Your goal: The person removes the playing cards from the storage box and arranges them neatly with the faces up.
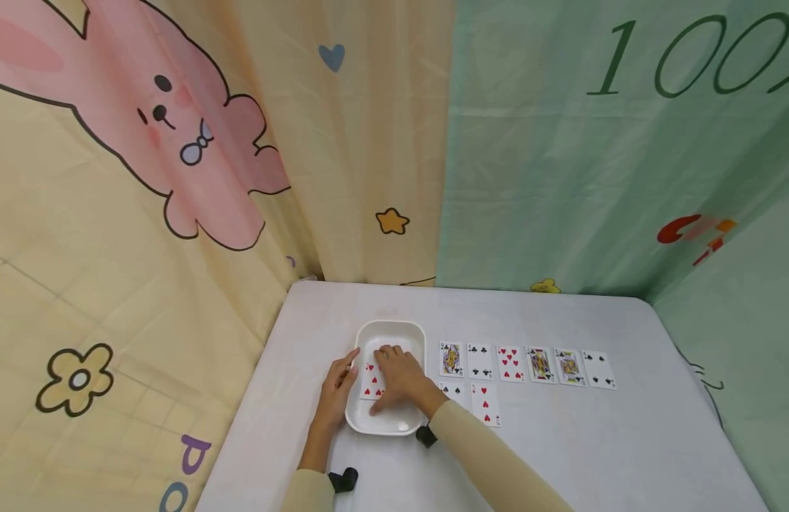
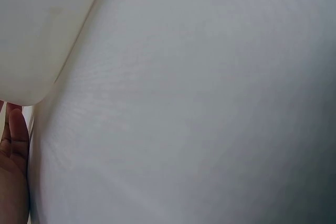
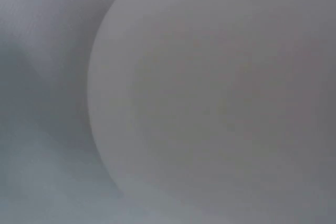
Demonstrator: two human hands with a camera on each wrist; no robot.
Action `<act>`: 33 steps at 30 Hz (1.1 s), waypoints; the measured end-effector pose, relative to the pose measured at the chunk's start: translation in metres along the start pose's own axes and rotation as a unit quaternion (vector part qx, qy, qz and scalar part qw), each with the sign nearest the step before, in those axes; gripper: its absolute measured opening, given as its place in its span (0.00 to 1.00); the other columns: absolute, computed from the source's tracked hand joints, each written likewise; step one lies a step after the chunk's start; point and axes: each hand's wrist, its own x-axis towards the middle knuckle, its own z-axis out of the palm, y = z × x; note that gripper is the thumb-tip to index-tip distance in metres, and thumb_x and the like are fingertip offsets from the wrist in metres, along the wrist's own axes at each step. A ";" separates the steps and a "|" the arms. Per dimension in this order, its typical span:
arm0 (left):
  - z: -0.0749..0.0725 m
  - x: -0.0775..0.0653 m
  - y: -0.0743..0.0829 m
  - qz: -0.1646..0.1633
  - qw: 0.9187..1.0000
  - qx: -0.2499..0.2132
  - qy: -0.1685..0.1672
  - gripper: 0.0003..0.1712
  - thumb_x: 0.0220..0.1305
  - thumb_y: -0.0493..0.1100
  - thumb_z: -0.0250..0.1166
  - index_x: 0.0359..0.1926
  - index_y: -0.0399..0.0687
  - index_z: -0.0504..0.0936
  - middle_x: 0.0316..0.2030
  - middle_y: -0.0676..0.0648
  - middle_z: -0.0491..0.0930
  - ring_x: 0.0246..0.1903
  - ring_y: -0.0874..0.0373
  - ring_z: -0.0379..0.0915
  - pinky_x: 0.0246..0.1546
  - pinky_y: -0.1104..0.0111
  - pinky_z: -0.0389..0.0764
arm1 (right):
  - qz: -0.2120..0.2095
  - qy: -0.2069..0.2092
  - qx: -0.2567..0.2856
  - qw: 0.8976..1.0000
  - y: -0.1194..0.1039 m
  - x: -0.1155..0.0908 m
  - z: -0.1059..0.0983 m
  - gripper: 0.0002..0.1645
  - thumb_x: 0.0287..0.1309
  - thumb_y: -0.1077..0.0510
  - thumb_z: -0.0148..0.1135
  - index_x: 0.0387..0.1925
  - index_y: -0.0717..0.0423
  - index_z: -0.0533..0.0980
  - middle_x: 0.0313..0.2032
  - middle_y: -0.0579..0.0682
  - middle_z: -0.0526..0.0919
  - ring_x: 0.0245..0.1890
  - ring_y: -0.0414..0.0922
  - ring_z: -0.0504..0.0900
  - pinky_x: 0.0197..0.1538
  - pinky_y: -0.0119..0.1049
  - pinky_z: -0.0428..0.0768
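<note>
A white tray [image 1: 387,429] stands on the table, left of rows of playing cards. My left hand [image 1: 333,390] holds the tray's left side, with fingers and thumb at the rim; in the left wrist view, fingertips meet the tray's underside corner [image 2: 31,95]. My right hand [image 1: 401,377] reaches into the tray, its fingers and thumb spread apart over a red heart card [image 1: 371,384]. That hand covers part of the card, and anything under the palm is hidden. The right wrist view is blurred and shows only a pale rounded tray edge [image 3: 107,93].
Right of the tray lies a face-up row with a queen [image 1: 451,359], a club card [image 1: 480,361], a heart card [image 1: 510,363], more face cards [image 1: 540,365] and a spade card [image 1: 600,370]. Below are a partly covered card [image 1: 455,390] and a three of hearts [image 1: 485,404]. Curtains surround the table.
</note>
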 end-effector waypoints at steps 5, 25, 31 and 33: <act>0.001 0.000 0.000 0.005 1.000 0.008 0.011 0.24 0.79 0.46 0.57 0.72 0.56 0.74 0.59 0.43 0.75 0.47 0.63 0.71 0.49 0.74 0.73 | 0.006 0.002 -0.005 1.000 -0.002 -0.001 0.000 0.69 0.32 0.22 0.78 0.73 0.50 0.67 0.72 0.50 0.67 0.70 0.50 0.66 0.69 0.47 0.69; 0.003 -0.004 0.004 0.009 1.000 -0.008 0.016 0.24 0.78 0.47 0.58 0.71 0.56 0.76 0.59 0.41 0.75 0.47 0.61 0.70 0.48 0.76 0.72 | -0.012 0.016 -0.010 1.000 -0.002 -0.003 0.003 0.56 0.43 0.25 0.74 0.69 0.49 0.71 0.69 0.50 0.71 0.69 0.50 0.68 0.68 0.46 0.71; 0.000 -0.006 0.014 -0.001 1.000 -0.003 0.004 0.24 0.79 0.46 0.57 0.72 0.55 0.74 0.60 0.38 0.74 0.48 0.61 0.70 0.49 0.75 0.72 | -0.015 0.019 -0.011 1.000 -0.001 -0.004 0.001 0.56 0.43 0.25 0.74 0.69 0.48 0.71 0.69 0.49 0.71 0.68 0.49 0.68 0.67 0.46 0.71; 0.000 -0.005 0.013 -0.009 1.000 0.001 0.002 0.24 0.79 0.47 0.57 0.72 0.58 0.74 0.60 0.41 0.74 0.48 0.59 0.70 0.50 0.74 0.73 | -0.015 0.018 -0.007 1.000 -0.002 -0.005 0.001 0.55 0.43 0.25 0.74 0.69 0.48 0.72 0.69 0.50 0.71 0.68 0.50 0.69 0.67 0.46 0.71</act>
